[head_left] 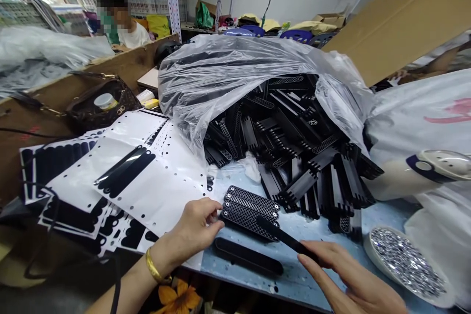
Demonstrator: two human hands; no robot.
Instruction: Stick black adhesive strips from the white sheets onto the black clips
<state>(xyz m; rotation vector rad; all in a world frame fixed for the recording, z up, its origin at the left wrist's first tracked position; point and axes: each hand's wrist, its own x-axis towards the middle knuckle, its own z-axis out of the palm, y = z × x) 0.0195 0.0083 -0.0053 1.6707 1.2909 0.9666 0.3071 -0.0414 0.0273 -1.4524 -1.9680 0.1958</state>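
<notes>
My right hand (349, 274) pinches one end of a slim black strip (287, 240); its far end lies over a row of black pieces with a silver crosshatch pattern (250, 203). Beside the left end of that row, my left hand (198, 223) has its thumb and fingers drawn together. What they hold, if anything, is too small to make out. A second black strip (248, 256) lies flat on the blue table (235, 277), nearer to me. Behind the row, many black slotted pieces (294, 132) spill from a clear plastic bag (221, 68).
White sheets with black strip-shaped stickers (147, 171) spread at the left, near a brown handbag (99, 98). At the right are a bowl of small shiny silver parts (408, 262) and a white device (437, 164). A person (128, 29) sits at the back left.
</notes>
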